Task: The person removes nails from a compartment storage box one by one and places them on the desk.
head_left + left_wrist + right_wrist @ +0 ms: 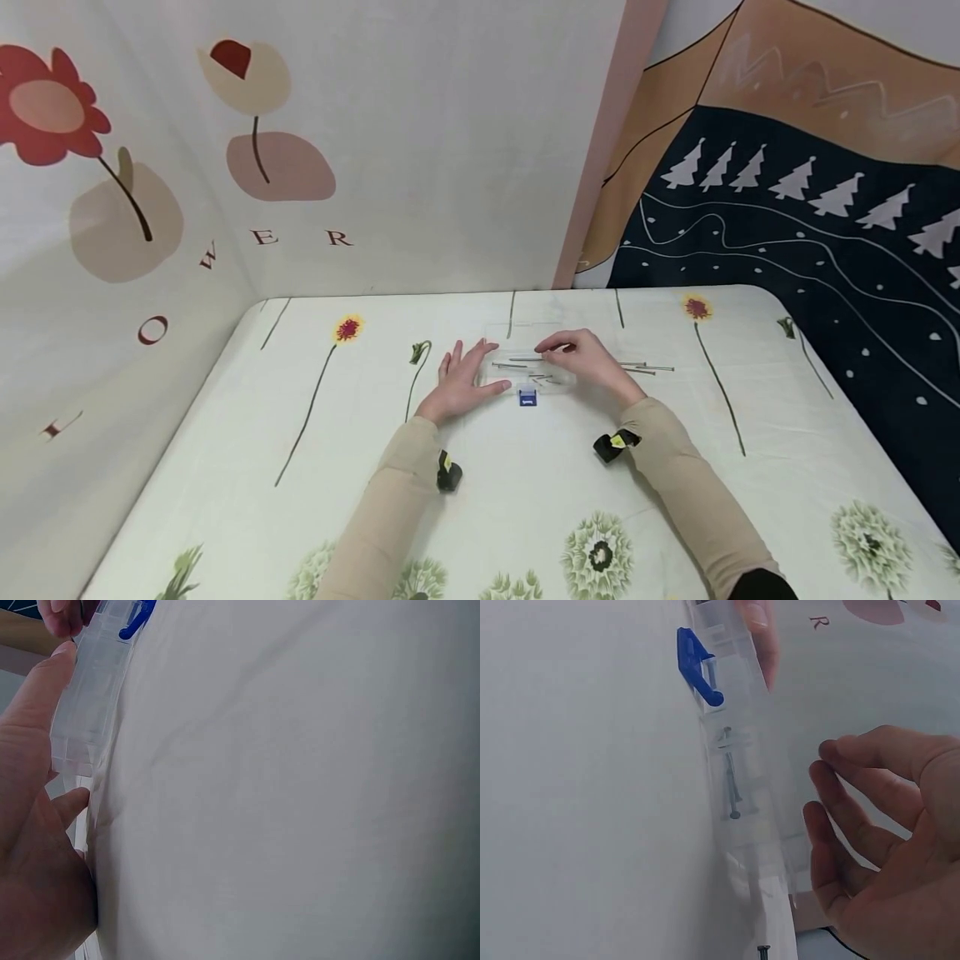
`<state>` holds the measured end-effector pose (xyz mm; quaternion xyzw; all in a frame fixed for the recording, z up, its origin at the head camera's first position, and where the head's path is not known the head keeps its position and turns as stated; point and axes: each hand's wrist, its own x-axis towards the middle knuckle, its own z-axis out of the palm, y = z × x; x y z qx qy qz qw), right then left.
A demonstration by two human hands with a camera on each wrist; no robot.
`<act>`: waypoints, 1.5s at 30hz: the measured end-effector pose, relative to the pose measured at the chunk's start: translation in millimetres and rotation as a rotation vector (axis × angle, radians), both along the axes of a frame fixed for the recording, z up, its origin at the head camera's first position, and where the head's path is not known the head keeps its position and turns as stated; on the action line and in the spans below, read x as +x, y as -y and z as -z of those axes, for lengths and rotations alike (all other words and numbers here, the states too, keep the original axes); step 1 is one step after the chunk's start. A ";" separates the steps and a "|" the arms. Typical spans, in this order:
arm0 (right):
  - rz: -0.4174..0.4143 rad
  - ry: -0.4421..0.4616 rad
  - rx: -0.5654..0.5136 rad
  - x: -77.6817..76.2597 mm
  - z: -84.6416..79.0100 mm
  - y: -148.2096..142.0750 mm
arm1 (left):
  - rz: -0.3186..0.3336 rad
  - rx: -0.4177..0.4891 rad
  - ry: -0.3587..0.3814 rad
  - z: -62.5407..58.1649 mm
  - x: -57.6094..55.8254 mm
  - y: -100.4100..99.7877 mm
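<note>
A clear plastic box point(557, 388) with a blue latch point(528, 397) lies on the table, with several metal nails point(732, 776) inside it. My left hand point(462, 384) is spread at the box's left side, thumb along the near edge and fingers by the far corner. Over the box, my right hand point(587, 362) brings thumb and index fingertip together in a pinch at the end of a long nail point(524, 359), which points left. The right wrist view shows the other right fingers loosely bent, without that nail.
Several more long nails point(649, 367) lie on the table to the right of the box, beside the right wrist. A white cloth with printed flowers point(372, 500) covers the table. Behind it hangs a pale printed curtain point(450, 167), with a dark tree-patterned cloth point(787, 225) at the right.
</note>
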<state>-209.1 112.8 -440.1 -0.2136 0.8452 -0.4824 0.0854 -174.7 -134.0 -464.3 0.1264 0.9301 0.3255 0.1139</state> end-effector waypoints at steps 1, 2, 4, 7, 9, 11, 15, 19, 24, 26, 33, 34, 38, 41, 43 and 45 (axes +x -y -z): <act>-0.002 -0.003 0.003 -0.9 0.5 1.7 | 0.000 0.000 -0.001 0.2 0.0 0.0; -0.005 -0.005 0.004 -1.8 1.1 3.3 | 0.000 0.000 -0.001 0.7 -0.1 0.0; -0.013 -0.010 0.008 -4.0 2.4 6.7 | 0.001 -0.002 0.000 1.2 -0.3 -0.1; -0.043 -0.016 0.008 -6.7 2.8 11.2 | 0.004 0.001 -0.004 2.5 -1.0 0.0; -0.070 -0.015 0.009 -8.9 2.8 14.3 | 0.006 0.004 -0.009 3.0 -1.1 -0.1; -0.105 -0.017 0.012 -10.9 3.0 17.3 | 0.008 0.010 -0.017 3.8 -1.0 -0.3; -0.144 -0.014 0.028 -14.5 3.5 22.7 | 0.012 0.010 -0.012 4.0 -0.6 -0.8; -0.162 -0.008 0.057 -16.7 5.1 27.2 | 0.014 0.003 0.011 2.4 0.2 -1.6; -0.191 0.007 0.134 -17.7 7.5 31.1 | 0.016 0.004 0.023 0.9 0.7 -2.3; -0.214 0.004 0.166 -17.3 7.5 31.7 | 0.016 -0.001 0.022 1.1 -0.1 -2.4; -0.279 -0.035 0.288 -17.6 4.4 32.8 | 0.019 -0.007 -0.004 1.5 -2.2 -1.6; -0.286 -0.032 0.295 -18.3 4.4 32.9 | 0.019 -0.006 -0.006 1.5 -2.3 -1.3; -0.314 -0.013 0.312 -20.7 4.8 33.6 | 0.017 -0.014 0.000 0.7 -1.7 -0.5; -0.325 -0.011 0.341 -20.7 5.0 35.0 | 0.018 -0.010 -0.001 0.1 -1.4 0.1; -0.329 -0.022 0.369 -19.8 4.5 36.4 | 0.019 -0.012 0.004 0.4 -2.0 0.6; -0.330 -0.038 0.393 -19.1 4.3 37.9 | 0.021 -0.011 0.003 0.6 -2.2 1.2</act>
